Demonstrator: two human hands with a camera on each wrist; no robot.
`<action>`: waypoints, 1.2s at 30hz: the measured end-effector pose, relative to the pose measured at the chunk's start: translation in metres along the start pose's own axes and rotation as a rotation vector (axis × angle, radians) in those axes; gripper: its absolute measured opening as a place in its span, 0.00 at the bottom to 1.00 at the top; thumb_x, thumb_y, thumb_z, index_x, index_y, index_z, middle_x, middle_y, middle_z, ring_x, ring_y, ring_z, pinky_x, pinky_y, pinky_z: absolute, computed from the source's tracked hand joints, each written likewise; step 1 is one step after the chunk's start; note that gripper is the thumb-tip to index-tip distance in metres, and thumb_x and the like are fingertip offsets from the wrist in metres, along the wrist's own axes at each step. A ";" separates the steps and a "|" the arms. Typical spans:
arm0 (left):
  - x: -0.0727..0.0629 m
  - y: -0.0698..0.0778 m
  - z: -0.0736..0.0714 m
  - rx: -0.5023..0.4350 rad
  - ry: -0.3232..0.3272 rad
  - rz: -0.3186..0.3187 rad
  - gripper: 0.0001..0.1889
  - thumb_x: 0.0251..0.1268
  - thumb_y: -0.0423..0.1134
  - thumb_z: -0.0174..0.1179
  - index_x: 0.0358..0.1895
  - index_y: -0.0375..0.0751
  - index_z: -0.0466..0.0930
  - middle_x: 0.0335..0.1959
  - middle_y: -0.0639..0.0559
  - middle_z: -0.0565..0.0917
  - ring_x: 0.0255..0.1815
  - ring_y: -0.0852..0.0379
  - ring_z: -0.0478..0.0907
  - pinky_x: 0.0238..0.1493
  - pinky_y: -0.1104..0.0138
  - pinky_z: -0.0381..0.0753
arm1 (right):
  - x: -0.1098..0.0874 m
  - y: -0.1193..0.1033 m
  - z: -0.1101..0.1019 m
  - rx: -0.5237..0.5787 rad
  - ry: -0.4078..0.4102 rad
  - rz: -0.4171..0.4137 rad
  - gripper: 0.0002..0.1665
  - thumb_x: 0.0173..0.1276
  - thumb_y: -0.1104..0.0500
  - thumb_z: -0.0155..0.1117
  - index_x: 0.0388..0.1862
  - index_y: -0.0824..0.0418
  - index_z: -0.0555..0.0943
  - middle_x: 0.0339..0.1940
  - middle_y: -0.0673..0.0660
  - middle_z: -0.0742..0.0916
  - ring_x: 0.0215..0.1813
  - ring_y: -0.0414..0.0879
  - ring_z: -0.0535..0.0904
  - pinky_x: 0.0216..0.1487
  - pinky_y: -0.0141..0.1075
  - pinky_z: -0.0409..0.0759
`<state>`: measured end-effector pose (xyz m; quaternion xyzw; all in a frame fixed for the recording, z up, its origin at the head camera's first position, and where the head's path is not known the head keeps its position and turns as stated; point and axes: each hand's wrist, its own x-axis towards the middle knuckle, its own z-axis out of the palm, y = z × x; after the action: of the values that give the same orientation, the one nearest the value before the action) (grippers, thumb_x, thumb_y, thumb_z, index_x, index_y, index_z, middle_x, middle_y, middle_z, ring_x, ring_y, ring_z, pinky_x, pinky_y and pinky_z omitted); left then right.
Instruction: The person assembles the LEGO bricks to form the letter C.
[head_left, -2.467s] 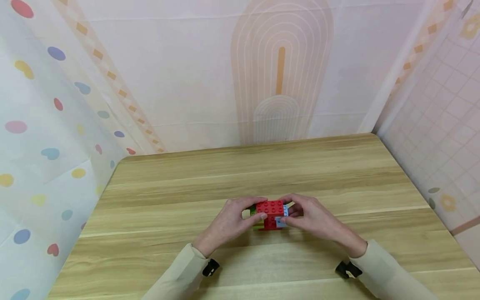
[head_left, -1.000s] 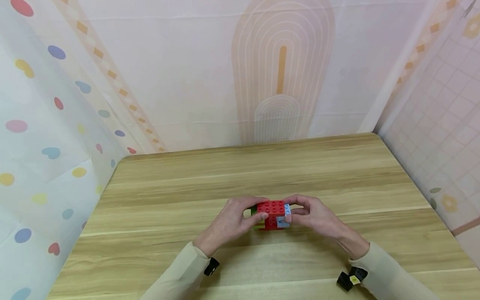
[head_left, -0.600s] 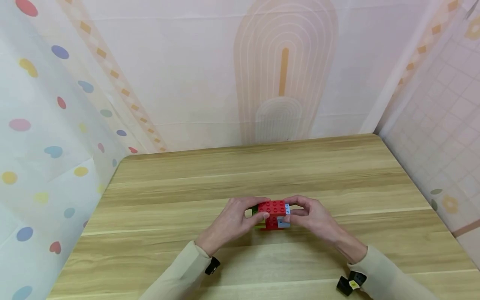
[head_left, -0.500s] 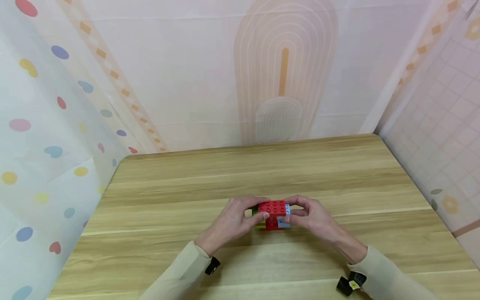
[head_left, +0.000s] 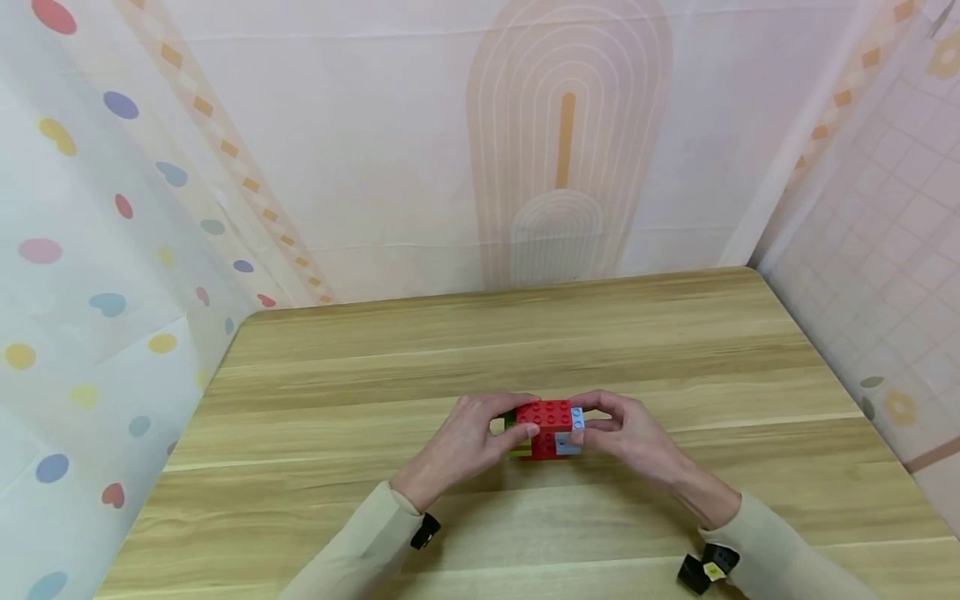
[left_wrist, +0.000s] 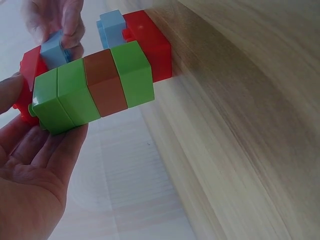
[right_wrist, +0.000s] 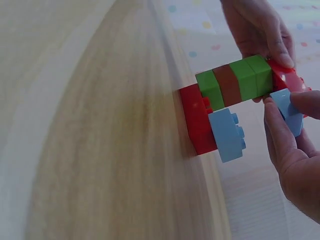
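Note:
A toy building-brick structure stands on the table. My left hand [head_left: 468, 442] holds its top left end, thumb on the red top brick [head_left: 546, 412] and fingers behind. Below that brick, a column of green bricks [left_wrist: 132, 70] with one brown brick [left_wrist: 106, 81] rises from a red base brick [right_wrist: 196, 120]. A light-blue brick [right_wrist: 227, 135] sits on the base, studs up, beside the column. My right hand [head_left: 626, 429] pinches another light-blue brick [right_wrist: 286, 111] between thumb and fingers, right at the red top brick. The fingers partly cover where these two meet.
The wood-grain table [head_left: 360, 358] extends around the structure. Patterned cloth [head_left: 375, 150] hangs behind it and along both sides. Black wrist devices are worn at the left sleeve [head_left: 367, 533] and right sleeve [head_left: 772, 542].
My right hand has shifted slightly to the right, and more of the light-blue shows beyond the red top brick's end. My left hand keeps its hold with hardly any movement.

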<state>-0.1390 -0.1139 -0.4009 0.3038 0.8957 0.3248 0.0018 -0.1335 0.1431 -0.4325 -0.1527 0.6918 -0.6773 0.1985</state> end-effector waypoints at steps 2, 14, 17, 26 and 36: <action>0.000 0.000 -0.001 0.000 -0.008 -0.010 0.23 0.70 0.54 0.60 0.60 0.47 0.81 0.55 0.55 0.84 0.55 0.57 0.80 0.54 0.56 0.75 | 0.000 0.000 0.000 0.002 0.006 0.001 0.27 0.68 0.62 0.68 0.63 0.68 0.72 0.56 0.66 0.83 0.56 0.57 0.82 0.53 0.40 0.82; 0.002 -0.001 -0.002 -0.028 -0.022 0.003 0.22 0.69 0.53 0.61 0.60 0.45 0.81 0.55 0.54 0.84 0.52 0.60 0.81 0.50 0.58 0.80 | 0.000 -0.002 -0.002 -0.003 0.009 0.014 0.28 0.68 0.59 0.69 0.64 0.68 0.72 0.56 0.65 0.83 0.55 0.56 0.83 0.53 0.42 0.82; 0.002 -0.001 -0.002 -0.022 -0.024 0.013 0.23 0.70 0.55 0.59 0.61 0.45 0.81 0.54 0.54 0.84 0.52 0.60 0.81 0.49 0.58 0.80 | 0.000 -0.002 -0.002 -0.028 0.003 0.013 0.28 0.69 0.59 0.68 0.64 0.67 0.72 0.56 0.65 0.83 0.55 0.56 0.83 0.51 0.39 0.82; -0.004 -0.007 0.003 -0.058 0.014 0.006 0.25 0.70 0.52 0.61 0.64 0.44 0.78 0.57 0.51 0.83 0.56 0.58 0.79 0.57 0.59 0.80 | 0.000 -0.009 0.000 -0.349 0.020 -0.127 0.24 0.70 0.56 0.68 0.62 0.61 0.76 0.56 0.58 0.83 0.58 0.54 0.80 0.58 0.43 0.80; -0.008 -0.006 0.007 -0.091 0.007 -0.019 0.32 0.67 0.48 0.66 0.71 0.43 0.69 0.63 0.52 0.79 0.61 0.58 0.76 0.63 0.58 0.75 | -0.002 -0.009 -0.001 -0.577 0.072 -0.252 0.29 0.65 0.56 0.72 0.63 0.59 0.76 0.60 0.52 0.82 0.59 0.50 0.78 0.60 0.47 0.78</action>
<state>-0.1346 -0.1183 -0.4114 0.2938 0.8827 0.3664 0.0156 -0.1328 0.1441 -0.4239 -0.2630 0.8376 -0.4775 0.0368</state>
